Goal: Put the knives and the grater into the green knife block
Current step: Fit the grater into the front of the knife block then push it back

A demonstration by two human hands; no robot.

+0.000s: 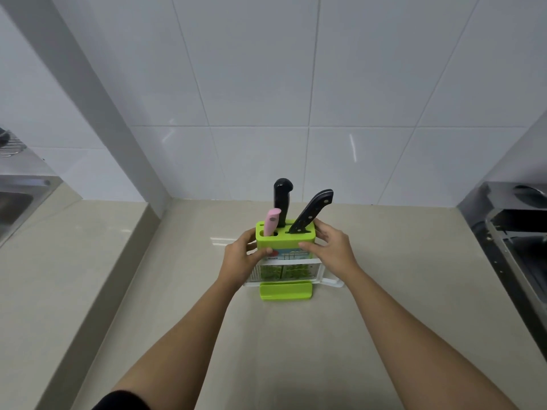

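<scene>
The green knife block [284, 240] stands upright on the beige counter. Three handles stick out of its top: a pink one [271, 221] at the front left, a black curved one [282, 199] behind it, and a black riveted one [314, 209] leaning right. A white grater [321, 275] with a handle to the right sits across the block's lower front, above a green foot [285, 291]. My left hand [241, 258] grips the block's left side. On the opposite side, my right hand [333, 247] holds its upper edge, thumb on the front.
The beige counter [183, 306] stretches toward me, with a raised step on the left. A steel sink [20, 199] lies far left. A dark stove [521, 232] sits at the right edge. White tiled wall [266, 99] rises right behind the block.
</scene>
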